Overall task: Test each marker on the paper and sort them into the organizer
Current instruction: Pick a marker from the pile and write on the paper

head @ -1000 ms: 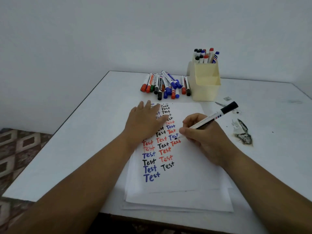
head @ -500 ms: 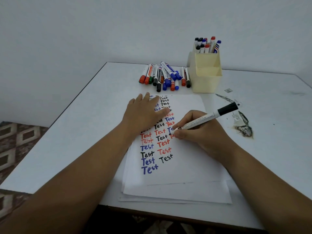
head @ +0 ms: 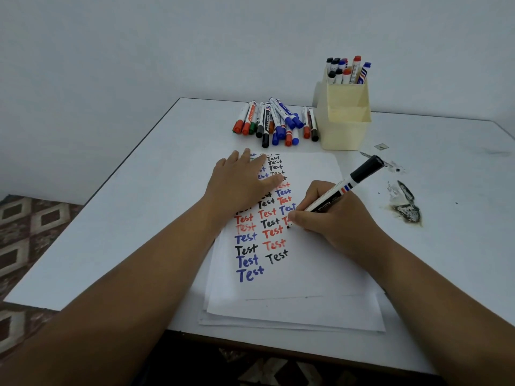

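The black marker (head: 345, 188) sits pinched in the right hand (head: 334, 215), tip on the paper (head: 315, 263) mid-test, while the left hand (head: 239, 182) lies flat, steadying it. Next, I'd guess: cap it, drop it into the organizer (head: 348, 126).

"Test" in red, blue and black columns on the paper (head: 306, 274)

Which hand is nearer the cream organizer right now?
Right, by a small margin. The right hand grips a black marker below the cream organizer, the marker's capped end pointing up toward it. The left hand lies flat on the paper, further left.
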Demonstrator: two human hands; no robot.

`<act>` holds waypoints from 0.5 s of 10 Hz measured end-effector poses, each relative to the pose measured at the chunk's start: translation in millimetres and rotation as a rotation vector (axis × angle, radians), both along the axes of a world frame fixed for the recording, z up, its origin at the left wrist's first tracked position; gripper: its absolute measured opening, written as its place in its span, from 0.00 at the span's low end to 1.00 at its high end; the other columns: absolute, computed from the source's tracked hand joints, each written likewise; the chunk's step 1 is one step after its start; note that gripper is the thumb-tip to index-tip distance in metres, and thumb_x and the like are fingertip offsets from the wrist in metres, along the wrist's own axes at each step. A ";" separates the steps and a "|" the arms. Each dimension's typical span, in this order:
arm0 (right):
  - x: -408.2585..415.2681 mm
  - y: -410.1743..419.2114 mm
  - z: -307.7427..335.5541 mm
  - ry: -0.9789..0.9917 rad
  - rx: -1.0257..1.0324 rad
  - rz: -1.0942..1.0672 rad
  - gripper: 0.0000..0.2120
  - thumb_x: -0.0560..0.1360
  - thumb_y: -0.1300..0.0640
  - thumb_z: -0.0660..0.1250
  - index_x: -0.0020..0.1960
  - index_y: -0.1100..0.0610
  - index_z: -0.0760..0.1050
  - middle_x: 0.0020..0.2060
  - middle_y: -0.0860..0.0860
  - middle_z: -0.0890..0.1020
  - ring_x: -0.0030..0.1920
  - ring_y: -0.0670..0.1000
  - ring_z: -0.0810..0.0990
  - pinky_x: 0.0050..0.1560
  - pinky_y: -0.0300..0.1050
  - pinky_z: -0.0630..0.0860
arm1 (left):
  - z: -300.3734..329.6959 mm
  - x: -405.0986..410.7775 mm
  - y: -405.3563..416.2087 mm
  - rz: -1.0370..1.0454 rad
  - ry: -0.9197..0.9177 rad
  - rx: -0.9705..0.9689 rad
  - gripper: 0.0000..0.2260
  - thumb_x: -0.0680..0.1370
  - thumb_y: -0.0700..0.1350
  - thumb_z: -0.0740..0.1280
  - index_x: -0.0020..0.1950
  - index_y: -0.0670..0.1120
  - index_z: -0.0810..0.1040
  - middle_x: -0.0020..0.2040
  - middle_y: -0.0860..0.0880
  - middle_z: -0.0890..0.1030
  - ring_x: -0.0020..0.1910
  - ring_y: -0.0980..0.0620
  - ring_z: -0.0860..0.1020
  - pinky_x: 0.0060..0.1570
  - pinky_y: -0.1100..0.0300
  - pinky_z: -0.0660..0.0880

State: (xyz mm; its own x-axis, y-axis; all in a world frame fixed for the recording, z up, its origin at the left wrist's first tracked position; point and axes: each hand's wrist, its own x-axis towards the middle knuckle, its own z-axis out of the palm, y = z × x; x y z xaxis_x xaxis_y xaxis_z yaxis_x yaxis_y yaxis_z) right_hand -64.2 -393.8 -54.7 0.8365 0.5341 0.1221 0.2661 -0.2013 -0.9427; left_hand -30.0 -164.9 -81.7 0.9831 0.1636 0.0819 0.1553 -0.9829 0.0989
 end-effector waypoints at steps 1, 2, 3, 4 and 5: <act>-0.1 0.0 -0.2 -0.010 -0.029 0.010 0.13 0.71 0.61 0.78 0.36 0.62 0.74 0.29 0.60 0.77 0.30 0.51 0.72 0.31 0.43 0.69 | 1.0 -0.8 -0.5 -0.001 0.002 -0.007 0.39 0.74 0.76 0.47 0.80 0.56 0.58 0.81 0.46 0.57 0.79 0.44 0.56 0.75 0.41 0.57; 0.1 -1.0 1.2 -0.007 -0.008 0.012 0.12 0.71 0.62 0.78 0.37 0.63 0.75 0.29 0.60 0.78 0.29 0.51 0.75 0.31 0.42 0.71 | 1.1 -0.3 -0.5 0.003 0.002 -0.001 0.39 0.74 0.76 0.47 0.80 0.56 0.59 0.81 0.47 0.57 0.79 0.44 0.57 0.75 0.41 0.57; -0.1 -0.9 0.7 -0.024 0.008 -0.001 0.11 0.71 0.59 0.79 0.36 0.59 0.78 0.30 0.55 0.82 0.31 0.52 0.78 0.33 0.44 0.74 | 0.0 0.4 -0.4 0.004 0.000 -0.002 0.40 0.74 0.76 0.46 0.80 0.56 0.59 0.81 0.47 0.58 0.79 0.44 0.57 0.75 0.41 0.58; -1.5 1.4 -1.3 -0.077 -0.048 -0.003 0.11 0.71 0.59 0.78 0.36 0.59 0.78 0.29 0.49 0.81 0.30 0.47 0.75 0.30 0.39 0.71 | -0.7 0.5 0.3 0.004 0.001 -0.004 0.40 0.74 0.76 0.46 0.80 0.56 0.59 0.81 0.47 0.58 0.79 0.44 0.57 0.75 0.41 0.58; 0.2 1.2 -2.4 -0.086 -0.036 -0.047 0.11 0.71 0.60 0.77 0.36 0.59 0.76 0.29 0.51 0.81 0.30 0.54 0.75 0.32 0.44 0.72 | -0.7 0.4 0.4 0.006 -0.003 -0.003 0.40 0.74 0.76 0.46 0.80 0.56 0.59 0.81 0.47 0.58 0.79 0.44 0.57 0.75 0.41 0.58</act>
